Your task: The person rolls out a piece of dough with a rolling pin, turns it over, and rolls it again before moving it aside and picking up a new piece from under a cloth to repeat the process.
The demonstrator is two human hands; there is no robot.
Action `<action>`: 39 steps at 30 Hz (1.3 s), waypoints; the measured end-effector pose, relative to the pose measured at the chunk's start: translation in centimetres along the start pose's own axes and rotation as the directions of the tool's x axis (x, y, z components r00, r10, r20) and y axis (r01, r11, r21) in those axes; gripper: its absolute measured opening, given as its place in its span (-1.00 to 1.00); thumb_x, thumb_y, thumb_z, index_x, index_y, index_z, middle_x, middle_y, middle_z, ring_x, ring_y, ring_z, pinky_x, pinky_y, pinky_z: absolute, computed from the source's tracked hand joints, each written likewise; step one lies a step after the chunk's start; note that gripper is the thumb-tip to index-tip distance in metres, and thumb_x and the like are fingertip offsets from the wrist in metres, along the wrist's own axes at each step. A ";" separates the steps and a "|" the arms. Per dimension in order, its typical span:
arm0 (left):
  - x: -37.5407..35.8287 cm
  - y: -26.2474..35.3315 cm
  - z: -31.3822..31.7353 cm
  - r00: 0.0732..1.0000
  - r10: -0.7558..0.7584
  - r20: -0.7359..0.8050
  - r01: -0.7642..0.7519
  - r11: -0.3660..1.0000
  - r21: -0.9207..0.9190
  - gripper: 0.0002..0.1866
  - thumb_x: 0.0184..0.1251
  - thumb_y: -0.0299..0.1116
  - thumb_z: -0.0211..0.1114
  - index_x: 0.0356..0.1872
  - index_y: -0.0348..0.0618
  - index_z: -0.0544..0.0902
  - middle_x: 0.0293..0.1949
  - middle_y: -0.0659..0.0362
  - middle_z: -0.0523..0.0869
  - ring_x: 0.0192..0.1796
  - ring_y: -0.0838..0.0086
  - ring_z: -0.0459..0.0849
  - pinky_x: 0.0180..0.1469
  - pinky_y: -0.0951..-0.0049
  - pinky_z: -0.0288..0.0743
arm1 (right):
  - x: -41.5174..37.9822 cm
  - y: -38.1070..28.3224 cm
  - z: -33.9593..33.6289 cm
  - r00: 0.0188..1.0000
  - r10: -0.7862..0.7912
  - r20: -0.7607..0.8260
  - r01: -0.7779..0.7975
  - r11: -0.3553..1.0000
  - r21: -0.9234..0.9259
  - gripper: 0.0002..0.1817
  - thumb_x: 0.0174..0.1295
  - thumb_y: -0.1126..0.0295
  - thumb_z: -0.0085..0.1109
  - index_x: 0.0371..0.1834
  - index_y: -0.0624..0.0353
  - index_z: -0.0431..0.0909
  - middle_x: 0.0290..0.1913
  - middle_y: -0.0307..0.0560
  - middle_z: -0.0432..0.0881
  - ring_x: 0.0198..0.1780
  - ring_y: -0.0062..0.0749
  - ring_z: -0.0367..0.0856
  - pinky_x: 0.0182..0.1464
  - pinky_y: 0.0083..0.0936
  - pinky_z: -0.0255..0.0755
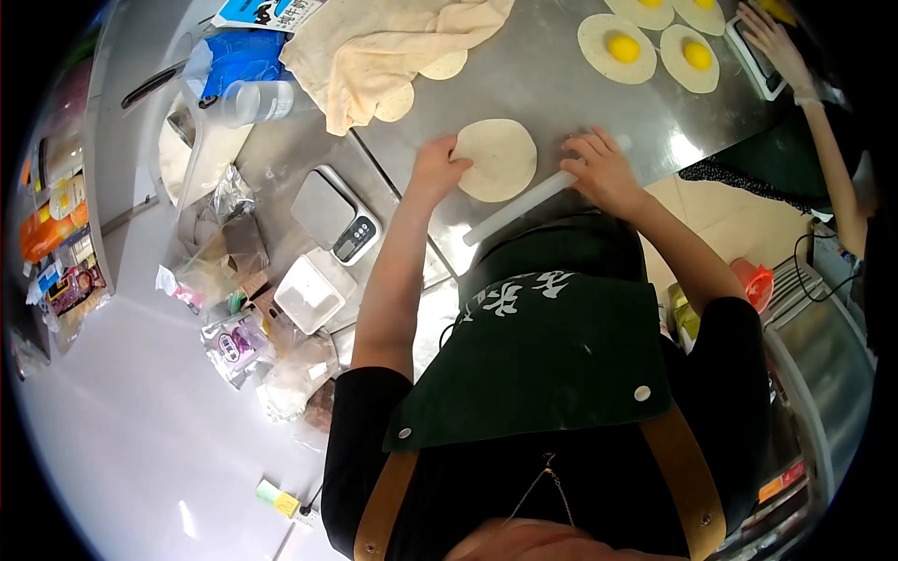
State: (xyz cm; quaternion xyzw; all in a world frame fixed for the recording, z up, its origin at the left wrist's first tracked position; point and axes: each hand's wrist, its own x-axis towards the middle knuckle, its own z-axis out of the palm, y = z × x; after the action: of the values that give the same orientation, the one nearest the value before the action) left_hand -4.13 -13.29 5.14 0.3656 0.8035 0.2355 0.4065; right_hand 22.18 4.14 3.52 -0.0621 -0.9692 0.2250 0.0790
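Note:
A flat round of dough point(498, 160) lies on the metal table in front of me. My left hand point(440, 170) pinches its left edge between thumb and fingers. A white rolling pin point(524, 208) lies slantwise along the near right side of the dough. Over the pin's right end is my right hand point(603, 171), its fingers curled on it and partly hiding it. Further off to the right are several dough rounds point(599, 42), each with a yellow ball point(624, 49) in the middle. At the back, a beige cloth point(374, 56) partly covers more dough rounds point(395, 101).
To my left stand a digital scale point(335, 215), a white plastic tub point(309, 294), a clear cup point(257, 102) and several bags point(236, 346). At the far right, another person's hand point(776, 45) is over a second scale point(756, 58). A red container point(751, 285) sits lower right.

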 end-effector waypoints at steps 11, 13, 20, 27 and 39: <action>2.2 -5.2 1.2 0.998 -0.012 0.069 0.020 0.992 -0.121 -0.61 0.12 -0.50 0.32 0.03 -0.24 0.63 -0.21 0.00 0.73 -0.21 0.26 0.69 -0.08 0.34 0.53 | 7.3 -1.1 5.3 0.993 0.095 -0.065 -0.102 0.989 -0.107 -0.57 0.15 0.15 0.27 0.02 0.15 0.52 0.25 0.05 0.44 0.35 -0.06 0.32 0.47 -0.05 0.06; 2.4 -5.5 1.5 0.998 -0.001 0.066 0.016 0.974 -0.226 -0.62 0.13 -0.49 0.32 0.02 -0.27 0.63 -0.23 0.02 0.73 -0.23 0.31 0.68 -0.10 0.36 0.52 | 7.3 -1.5 6.8 0.971 0.143 -0.192 -0.176 0.970 -0.169 -0.52 0.18 0.11 0.21 0.07 0.18 0.51 0.29 0.08 0.42 0.37 -0.05 0.30 0.46 -0.03 0.07; 4.0 -4.5 1.2 0.995 -0.028 0.092 0.053 0.959 -0.280 -0.71 0.09 -0.41 0.36 -0.15 -0.32 0.70 -0.34 0.03 0.73 -0.28 0.34 0.68 -0.17 0.36 0.52 | 10.5 -1.1 7.3 0.967 0.232 -0.106 -0.251 0.938 -0.238 -0.38 0.28 0.14 0.10 0.35 0.22 0.33 0.45 0.14 0.25 0.46 0.01 0.19 0.46 0.04 0.03; 4.6 -2.3 1.3 0.994 0.042 0.099 -0.057 0.987 0.153 -0.74 0.08 -0.36 0.36 -0.21 -0.24 0.72 -0.28 -0.07 0.74 -0.22 0.07 0.70 -0.14 0.22 0.54 | 4.6 -1.4 6.3 0.992 0.109 -0.056 -0.114 0.990 -0.089 -0.34 0.16 0.16 0.25 0.31 0.21 0.36 0.46 0.13 0.24 0.47 0.01 0.19 0.46 0.03 0.05; 0.9 -2.2 1.8 0.997 -0.071 -0.003 0.071 0.985 0.156 -0.78 0.10 -0.41 0.34 -0.22 -0.27 0.65 -0.25 -0.09 0.71 -0.16 0.05 0.68 -0.11 0.21 0.52 | 1.1 0.3 1.0 0.998 -0.011 0.057 0.010 1.000 0.029 -0.61 -0.10 0.33 0.45 -0.17 0.05 0.56 0.09 -0.11 0.50 0.24 -0.15 0.41 0.45 -0.07 0.14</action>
State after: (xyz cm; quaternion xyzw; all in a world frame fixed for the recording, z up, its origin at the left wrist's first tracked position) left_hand -3.89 -13.84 2.22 0.3677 0.8314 0.1569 0.3858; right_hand 20.90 4.13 2.60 -0.0494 -0.9680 0.2404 0.0533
